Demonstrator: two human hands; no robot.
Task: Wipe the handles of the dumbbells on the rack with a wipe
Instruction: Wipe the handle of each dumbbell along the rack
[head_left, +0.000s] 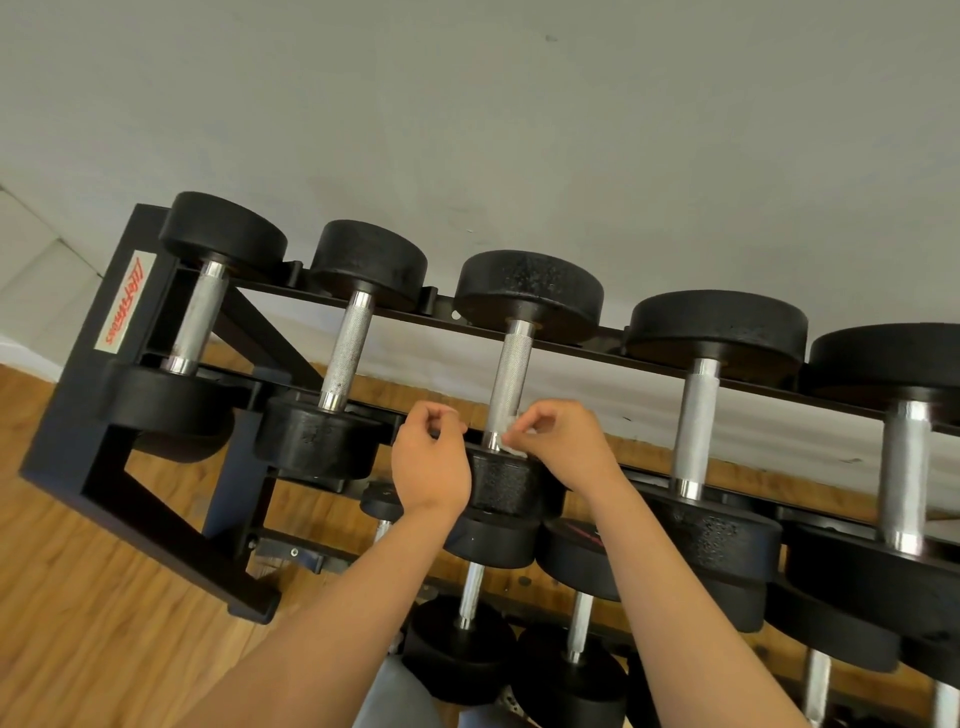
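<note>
Our two bare forearms reach up from the bottom edge, over a grey trouser leg (400, 696), to the top row of a black rack (119, 415). Our right hand (566, 441) has its fingers curled and pinches a small white wipe (511, 447) between thumb and fingertips, pressing it against the lower end of the handle (509, 384) of the third dumbbell (530, 291) from the left, just above that dumbbell's near weight. Our left hand (428, 460) sits just to the left of the same handle, fingers curled in with the thumb against them; we cannot tell whether it holds an end of the wipe or nothing at all. The wipe is bunched and covers only the near end of the handle; the knurled metal above it is bare. Five dumbbells lie side by side on the top row, each with round black weights and a silver handle, and they look larger toward the right. More dumbbells (470, 592) rest on a lower row beneath our wrists. A white label (127, 304) with red lettering is stuck on the rack's left end frame. The rack stands on a wooden floor (78, 571) against a pale grey wall (467, 130).
</note>
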